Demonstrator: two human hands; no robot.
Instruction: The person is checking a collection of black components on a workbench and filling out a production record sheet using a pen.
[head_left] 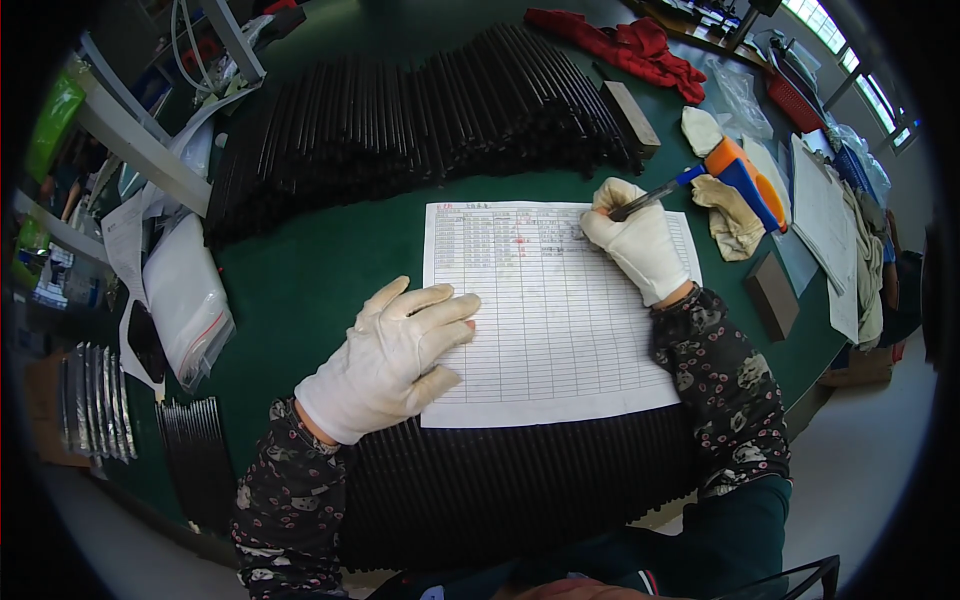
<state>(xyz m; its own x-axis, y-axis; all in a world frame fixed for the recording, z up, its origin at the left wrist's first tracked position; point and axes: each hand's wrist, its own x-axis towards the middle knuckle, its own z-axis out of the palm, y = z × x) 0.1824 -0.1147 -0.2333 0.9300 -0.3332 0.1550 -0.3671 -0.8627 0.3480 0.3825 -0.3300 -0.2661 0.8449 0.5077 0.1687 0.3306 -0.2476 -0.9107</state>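
Note:
A white printed form with a ruled table and some handwriting lies in front of me. My right hand, in a white glove, grips a blue-capped pen over the upper right part of the sheet. The pen's tip is hidden by my fingers. My left hand, also gloved, lies flat with its fingers spread, and its fingertips rest on the form's left edge. Under the form's lower edge runs a row of thin black rods.
Piled black rods span the back of the green table. At right are an orange and blue tool, a stray glove and a dark block. Plastic bags lie left; a red cloth lies far back.

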